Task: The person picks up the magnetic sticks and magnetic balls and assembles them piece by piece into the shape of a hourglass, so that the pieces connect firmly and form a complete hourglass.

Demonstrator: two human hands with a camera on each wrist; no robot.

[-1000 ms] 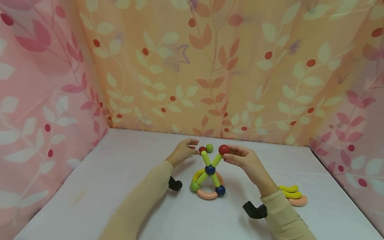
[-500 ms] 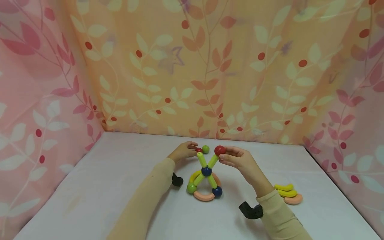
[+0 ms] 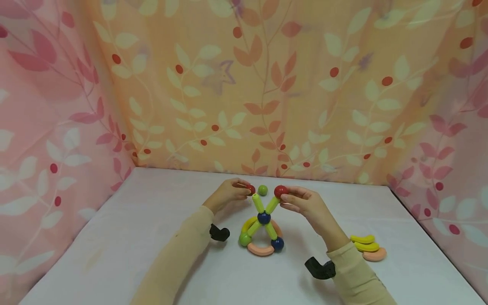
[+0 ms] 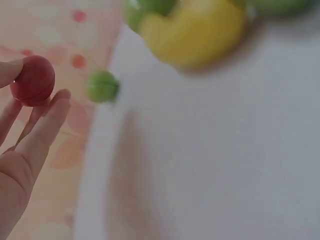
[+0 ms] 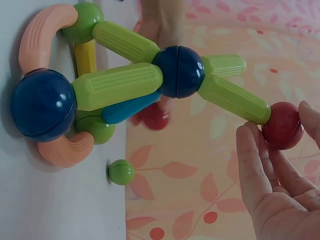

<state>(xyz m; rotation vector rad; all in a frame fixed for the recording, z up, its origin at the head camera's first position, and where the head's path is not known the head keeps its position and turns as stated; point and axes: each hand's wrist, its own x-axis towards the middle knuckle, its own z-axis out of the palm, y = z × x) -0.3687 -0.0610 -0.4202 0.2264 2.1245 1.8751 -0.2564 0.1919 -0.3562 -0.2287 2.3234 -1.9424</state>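
A magnetic ball-and-rod toy stands on the table, with a dark blue ball (image 3: pixel 264 217) at its middle. Two light green rods rise from it; the left rod (image 3: pixel 258 203) has a bare top end. My right hand (image 3: pixel 308 205) pinches a red ball (image 5: pixel 283 125) that sits at the tip of the other green rod (image 5: pixel 239 98). Behind the toy, my left hand (image 3: pixel 228 195) holds a second red ball (image 4: pixel 33 81) between thumb and fingers. A loose green ball (image 3: pixel 262 190) lies just right of that hand. The toy's base joins balls and curved peach pieces (image 3: pixel 261 249).
Yellow curved pieces (image 3: pixel 367 246) and a peach curved piece (image 3: pixel 375 254) lie by the right forearm. A black wrist fitting (image 3: pixel 320 268) juts from the right sleeve, another (image 3: pixel 220 233) from the left. Patterned cloth (image 3: pixel 267 84) stands behind the white table (image 3: pixel 114 237).
My left hand has closed its fingers on the loose red ball and drawn it a little left, away from the green ball. My right hand stays on its red ball.
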